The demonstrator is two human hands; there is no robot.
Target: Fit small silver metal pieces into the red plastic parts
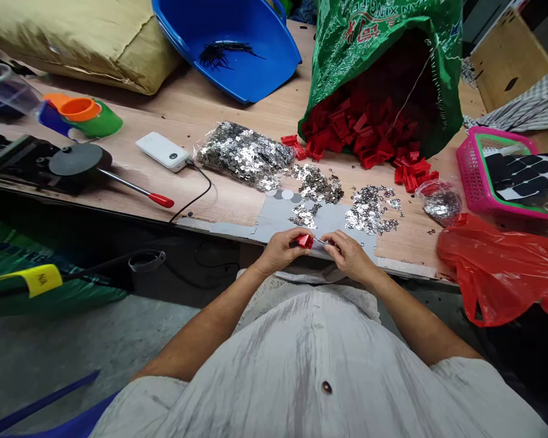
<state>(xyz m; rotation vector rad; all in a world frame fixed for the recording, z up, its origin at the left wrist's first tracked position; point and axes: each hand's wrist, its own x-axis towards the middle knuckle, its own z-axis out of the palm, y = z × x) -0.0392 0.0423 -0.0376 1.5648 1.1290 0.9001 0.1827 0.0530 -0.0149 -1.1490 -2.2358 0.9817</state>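
Near the table's front edge, my left hand is closed on a small red plastic part, its hollow side facing right. My right hand pinches a thin metal piece whose left end reaches the red part; whether it is a tool or a small fitting is too small to tell. Just beyond the hands lie loose heaps of small shiny metal pieces, one heap on the left and one heap on the right. They rest partly on a grey sheet.
A green sack spills red parts at the back. A clear bag of metal pieces, white power bank, lever press, blue scoop, pink basket and red plastic bag lie around.
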